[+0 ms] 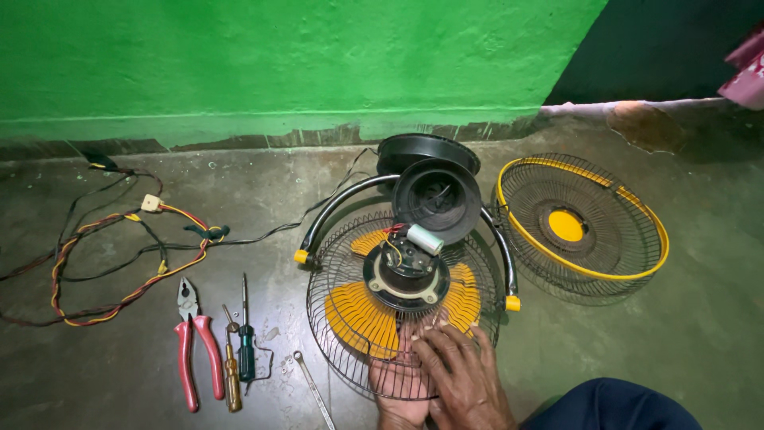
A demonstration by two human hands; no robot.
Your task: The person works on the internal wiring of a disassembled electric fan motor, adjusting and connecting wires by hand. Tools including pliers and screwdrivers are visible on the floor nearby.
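both hands [434, 374] rest on the wire fan guard [334, 314].

On the floor lie red-handled pliers [193, 344], two screwdrivers [239, 350], a tangle of wires [119, 239] and a separate yellow-rimmed fan guard [585, 227].

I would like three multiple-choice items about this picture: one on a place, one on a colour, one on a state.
1. Where do the pliers lie?
A. left of the fan
B. on the separate grille
C. against the wall

2. What colour are the fan blades?
A. blue
B. orange-yellow
C. white

3. How is the separate front grille?
A. mounted on the fan
B. detached, lying on the floor
C. held in a hand

Answers: 1 A, they lie beside the screwdrivers. 2 B, seen through the wire guard. 3 B, it rests right of the motor, untouched.
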